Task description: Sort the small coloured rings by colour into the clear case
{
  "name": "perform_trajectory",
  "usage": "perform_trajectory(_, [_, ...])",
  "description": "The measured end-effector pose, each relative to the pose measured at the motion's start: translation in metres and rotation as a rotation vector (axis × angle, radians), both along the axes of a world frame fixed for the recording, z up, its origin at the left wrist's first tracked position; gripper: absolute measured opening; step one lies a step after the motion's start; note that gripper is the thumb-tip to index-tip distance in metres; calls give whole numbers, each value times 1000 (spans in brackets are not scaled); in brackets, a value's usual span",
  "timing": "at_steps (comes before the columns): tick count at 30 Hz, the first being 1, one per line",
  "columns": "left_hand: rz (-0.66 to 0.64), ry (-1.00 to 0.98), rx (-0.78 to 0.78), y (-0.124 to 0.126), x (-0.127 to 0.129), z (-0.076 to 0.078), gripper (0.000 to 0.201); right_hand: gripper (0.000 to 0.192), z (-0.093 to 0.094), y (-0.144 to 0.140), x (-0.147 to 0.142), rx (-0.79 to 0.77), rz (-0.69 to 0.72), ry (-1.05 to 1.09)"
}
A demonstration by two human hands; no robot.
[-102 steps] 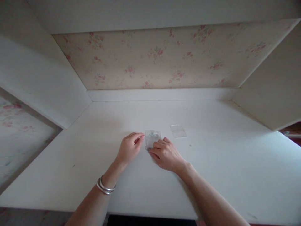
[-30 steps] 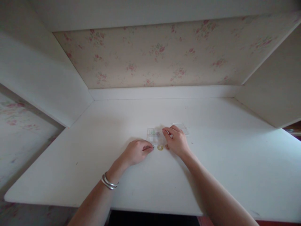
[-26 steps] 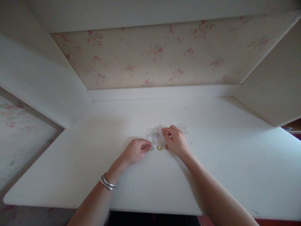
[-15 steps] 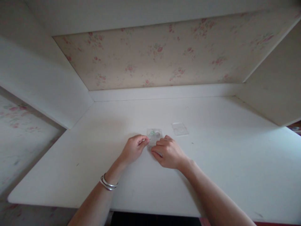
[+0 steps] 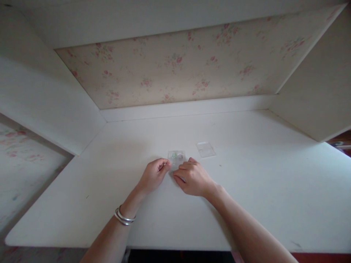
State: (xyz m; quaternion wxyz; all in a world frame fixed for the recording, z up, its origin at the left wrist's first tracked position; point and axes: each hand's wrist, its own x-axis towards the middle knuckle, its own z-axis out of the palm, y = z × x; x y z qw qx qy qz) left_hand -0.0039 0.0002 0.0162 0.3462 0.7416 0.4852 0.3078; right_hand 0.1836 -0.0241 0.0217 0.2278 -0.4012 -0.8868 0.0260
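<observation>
A transparent rectangular case [image 5: 175, 161] lies on the smooth white tabletop [image 5: 164, 219], a green piece [image 5: 174, 156] and reddish piece [image 5: 180, 156] at its far side. The left hand [image 5: 154, 176] bunches its fingertips at the left edge; the right hand [image 5: 193, 178] curls over the near right corner; whether either grasps anything cannot be told. A thin, clear panel [image 5: 206, 149] lies rightward.

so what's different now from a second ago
The right hand has come left and nearer the person, to the near edge of the clear case. The left hand has shifted left, to the case's left side. The yellow ring is out of sight, perhaps behind the right hand; I can't tell what either hand grips. The case and clear lid stayed put.
</observation>
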Motion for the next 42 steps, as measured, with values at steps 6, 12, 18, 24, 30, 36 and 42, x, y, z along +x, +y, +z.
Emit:
perform_trajectory(6, [95,119,216,11,15,10,28,24,-6,-3,-4,3,36,-30])
perform_trajectory(12, [-27,338,376,30,38,24,24,22,-10,0,-4,-23,-7,-43])
perform_trajectory(18, [-91,535,362,42,47,19,26,17,-9,-1,-5,-38,-36,-45])
perform_trajectory(24, [-12,472,398,38,40,19,26,23,-10,0,-5,-53,-25,-46])
perform_trajectory(30, [114,259,413,9,16,19,25,21,-5,-1,-3,-50,-5,-30])
perform_trajectory(36, [118,204,371,-14,-2,9,23,19,-3,6,3,-101,-98,173])
perform_trajectory(42, [-99,346,338,-13,-5,1,25,19,-15,24,11,-91,-367,368])
